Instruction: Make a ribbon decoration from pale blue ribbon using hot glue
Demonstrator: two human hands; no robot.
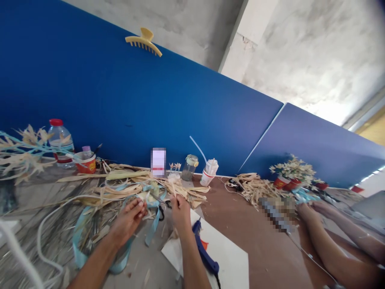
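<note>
Looks partway along, pinching a pale husk strip [172, 187] in the right hand [181, 210] over the middle of the worktop [222, 212], left hand [128, 218] pinched together, contents unclear, with a flower spray [29, 138] assembled at left but loose husks [129, 174] unworked on the far side.

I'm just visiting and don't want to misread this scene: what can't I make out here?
All in the head view:
- Left hand: anything between its fingertips is too small and covered to identify.
- Pale strip: lower end hidden by the right hand.
- Lit panel: writing lost to pixelation.
- Grey strip near the co-worker: pixelated, details lost.
- Glue gun: its cord runs off the bottom edge.
</note>
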